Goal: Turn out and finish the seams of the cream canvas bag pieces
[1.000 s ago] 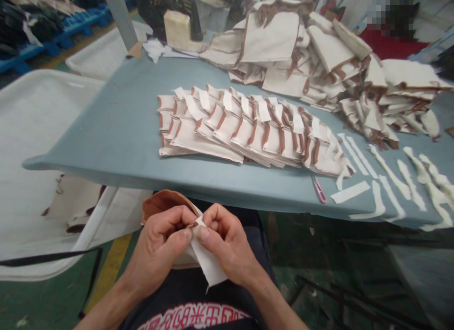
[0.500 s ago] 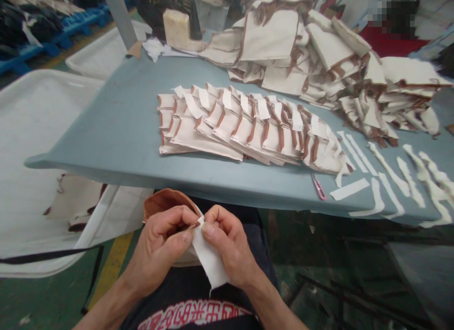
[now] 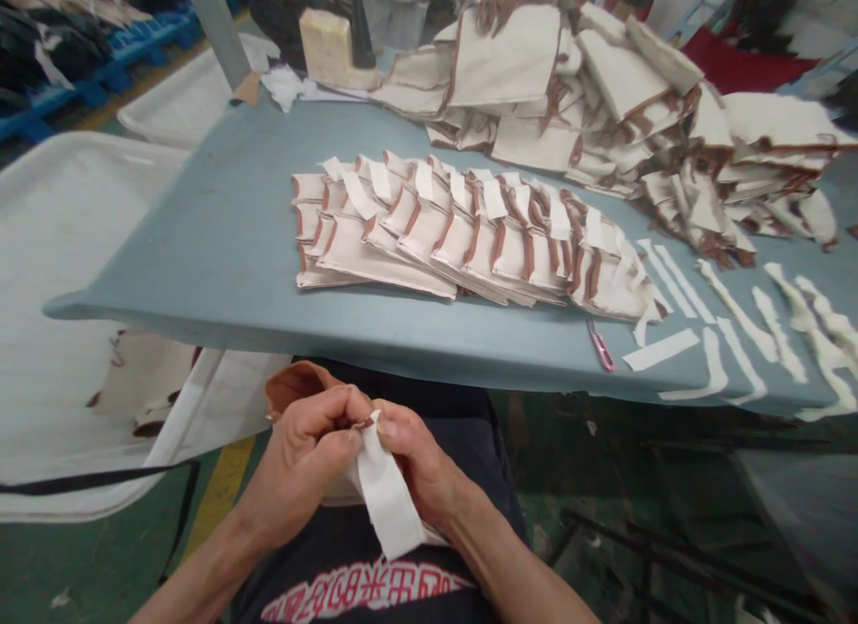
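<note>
In the head view, both hands meet over the lap below the table's front edge. My left hand [image 3: 308, 459] is closed, pinching the edge of a brown-and-cream fabric piece [image 3: 298, 384] whose brown part bulges out behind it. My right hand [image 3: 416, 459] is closed beside it, thumb and fingers pressed on the same edge at the top of a white strip [image 3: 392, 508]. The strip hangs down between the hands over the dark clothing. The fingertips nearly touch, and part of the fabric is hidden behind them.
On the blue-grey table [image 3: 201, 248] lie overlapping cream pieces with brown edges [image 3: 429, 231], a pink-handled tool [image 3: 602, 349] and loose white strips [image 3: 662, 350]. A large fabric heap [image 3: 509, 61] stands behind. White bins [image 3: 60, 240] are at the left.
My right hand has turned and moved slightly left, its fingers now tucked behind the fabric edge. The white strip hangs more in the open. The view has shifted slightly.
</note>
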`<state>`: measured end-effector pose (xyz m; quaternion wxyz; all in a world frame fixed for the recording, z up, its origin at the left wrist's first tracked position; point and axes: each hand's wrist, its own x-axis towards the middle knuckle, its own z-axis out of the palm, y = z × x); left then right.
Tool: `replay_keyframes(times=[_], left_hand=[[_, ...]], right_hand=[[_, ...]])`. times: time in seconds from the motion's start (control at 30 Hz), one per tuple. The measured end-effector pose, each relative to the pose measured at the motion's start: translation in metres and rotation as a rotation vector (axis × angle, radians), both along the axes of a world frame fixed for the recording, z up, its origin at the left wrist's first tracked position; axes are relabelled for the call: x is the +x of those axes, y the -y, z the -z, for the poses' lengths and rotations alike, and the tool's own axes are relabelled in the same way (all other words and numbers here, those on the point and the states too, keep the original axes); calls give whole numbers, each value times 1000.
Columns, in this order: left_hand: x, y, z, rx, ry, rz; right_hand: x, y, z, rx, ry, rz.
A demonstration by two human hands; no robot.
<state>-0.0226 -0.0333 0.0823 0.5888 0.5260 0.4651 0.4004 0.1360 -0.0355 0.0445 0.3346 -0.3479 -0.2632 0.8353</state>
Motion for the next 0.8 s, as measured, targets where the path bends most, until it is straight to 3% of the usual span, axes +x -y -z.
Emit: replay_keyframes(times=[0.13,0.3,0.37,0.5,0.57,0.67,0.8], left_hand=[[-13,-7,-4,-30,85,54],[-20,-16,-22,-9,-13,86],[-18,-21,-30,24,-73,92],[-11,-24,-46,135,-163,133],[-9,-22,-52,195,-225,140],[-12,-15,-54,263,-291,142],[-17,-11,-51,308,-321,108]], right_hand=[[4,-14,2,199,191,-25],[32,-24,-20,597,475,307],[43,-28,-36,832,602,332],[49,-43,-65,1310,709,91],[46,-51,-73,1462,687,-32],[43,-60,-77,1501,688,-151],[41,-62,-76,1430,691,-257]])
